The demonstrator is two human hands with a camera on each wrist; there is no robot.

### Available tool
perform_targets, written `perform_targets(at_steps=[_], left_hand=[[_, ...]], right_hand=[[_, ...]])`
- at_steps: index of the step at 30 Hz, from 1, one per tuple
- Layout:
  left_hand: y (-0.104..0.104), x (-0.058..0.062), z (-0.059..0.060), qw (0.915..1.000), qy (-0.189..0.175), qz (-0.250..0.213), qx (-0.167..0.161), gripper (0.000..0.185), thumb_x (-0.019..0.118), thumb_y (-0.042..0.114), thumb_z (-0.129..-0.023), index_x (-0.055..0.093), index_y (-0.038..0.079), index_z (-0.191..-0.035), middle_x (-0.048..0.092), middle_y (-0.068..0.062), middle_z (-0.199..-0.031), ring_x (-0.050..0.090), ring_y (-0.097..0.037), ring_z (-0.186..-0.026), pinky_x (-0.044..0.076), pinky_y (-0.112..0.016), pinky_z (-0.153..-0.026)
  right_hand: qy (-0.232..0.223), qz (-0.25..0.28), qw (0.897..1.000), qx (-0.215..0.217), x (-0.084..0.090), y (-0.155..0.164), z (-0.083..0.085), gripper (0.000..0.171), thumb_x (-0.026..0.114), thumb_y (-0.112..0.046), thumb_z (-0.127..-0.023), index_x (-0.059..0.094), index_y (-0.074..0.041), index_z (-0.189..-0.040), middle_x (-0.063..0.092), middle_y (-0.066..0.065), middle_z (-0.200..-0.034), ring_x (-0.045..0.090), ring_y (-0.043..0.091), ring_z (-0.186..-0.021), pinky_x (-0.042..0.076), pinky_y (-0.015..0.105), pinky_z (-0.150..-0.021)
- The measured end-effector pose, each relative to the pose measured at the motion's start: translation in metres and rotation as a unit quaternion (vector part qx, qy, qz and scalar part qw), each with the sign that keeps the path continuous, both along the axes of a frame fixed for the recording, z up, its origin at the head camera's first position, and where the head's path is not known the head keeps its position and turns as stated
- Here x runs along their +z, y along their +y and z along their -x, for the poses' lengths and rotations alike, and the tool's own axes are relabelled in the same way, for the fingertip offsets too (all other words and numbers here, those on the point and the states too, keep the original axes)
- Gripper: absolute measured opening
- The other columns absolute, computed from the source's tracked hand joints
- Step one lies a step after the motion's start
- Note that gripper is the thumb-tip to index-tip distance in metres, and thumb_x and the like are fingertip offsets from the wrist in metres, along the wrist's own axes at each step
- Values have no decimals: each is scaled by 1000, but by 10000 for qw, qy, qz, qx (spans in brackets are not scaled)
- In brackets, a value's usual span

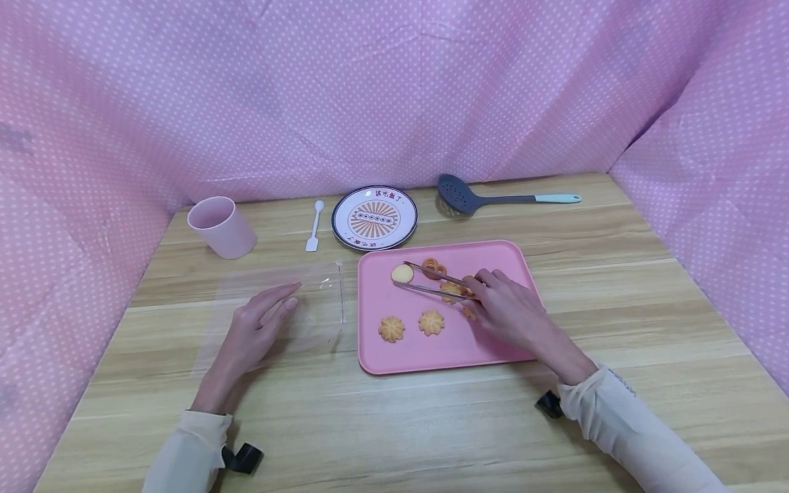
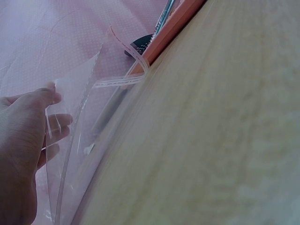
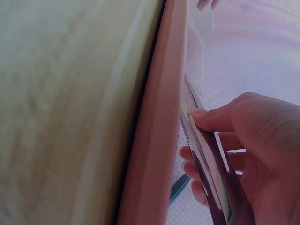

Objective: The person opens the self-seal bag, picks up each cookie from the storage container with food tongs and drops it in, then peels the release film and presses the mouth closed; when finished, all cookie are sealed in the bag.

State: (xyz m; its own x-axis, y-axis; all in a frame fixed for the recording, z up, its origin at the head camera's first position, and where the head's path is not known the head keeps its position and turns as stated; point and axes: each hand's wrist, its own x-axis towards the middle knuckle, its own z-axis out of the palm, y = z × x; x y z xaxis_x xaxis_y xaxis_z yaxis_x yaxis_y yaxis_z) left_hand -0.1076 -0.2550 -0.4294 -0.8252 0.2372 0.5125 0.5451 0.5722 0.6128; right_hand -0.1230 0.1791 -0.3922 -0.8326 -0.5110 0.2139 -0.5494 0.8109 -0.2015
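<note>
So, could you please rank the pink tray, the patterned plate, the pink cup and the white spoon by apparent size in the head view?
1. pink tray
2. patterned plate
3. pink cup
4. white spoon

The tray lies nearer the camera, but it is plainly largest.

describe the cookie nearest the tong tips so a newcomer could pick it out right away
Start at the pink tray in the middle of the wooden table, then follow the metal tongs held by the right hand toward the tray's far left corner. The round cookie lies by their tips. It is pale, smooth and plain, unlike the ridged flower-shaped cookies nearer the person.
</note>
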Motion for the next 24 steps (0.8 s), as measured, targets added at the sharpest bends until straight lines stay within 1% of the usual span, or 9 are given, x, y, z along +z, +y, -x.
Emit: perform_targets(at_steps=[8, 16, 19, 24], left_hand=[[0, 1, -1, 10000, -37, 33, 28, 35, 68, -9, -95, 71, 1, -128, 70, -14, -128, 62, -28, -123, 39, -14, -108], [0, 0, -1, 9999, -93, 2, 81, 32, 68, -8, -95, 71, -2, -126, 70, -14, -128, 61, -22, -123, 39, -14, -108], [0, 0, -1, 9999, -94, 2, 74, 32, 68, -8, -95, 71, -2, -126, 70, -14, -128, 61, -20, -124, 39, -14, -108], [1, 1, -1, 10000, -58, -3, 38, 33, 68, -9, -94, 71, -2, -126, 71, -14, -128, 62, -22, -123, 39, -15, -108]], right_hand=[[-80, 4, 10000, -37, 0, 0, 0, 33, 80, -12, -91, 69, -1, -121, 67, 15, -109, 59, 29, -89, 57, 42, -74], [159, 29, 9998, 151, -1, -2, 0, 34, 81, -12, -90, 70, 0, -120, 68, 14, -108, 59, 28, -84, 56, 40, -69], [134, 63, 9997, 178, 0, -3, -1, 34, 81, -8, -89, 70, 0, -121, 68, 15, -108, 60, 29, -87, 57, 41, -74], [5, 180, 9996, 225, 1, -9, -2, 32, 78, -4, -91, 71, 1, -121, 68, 14, -107, 61, 29, -90, 58, 42, -79]])
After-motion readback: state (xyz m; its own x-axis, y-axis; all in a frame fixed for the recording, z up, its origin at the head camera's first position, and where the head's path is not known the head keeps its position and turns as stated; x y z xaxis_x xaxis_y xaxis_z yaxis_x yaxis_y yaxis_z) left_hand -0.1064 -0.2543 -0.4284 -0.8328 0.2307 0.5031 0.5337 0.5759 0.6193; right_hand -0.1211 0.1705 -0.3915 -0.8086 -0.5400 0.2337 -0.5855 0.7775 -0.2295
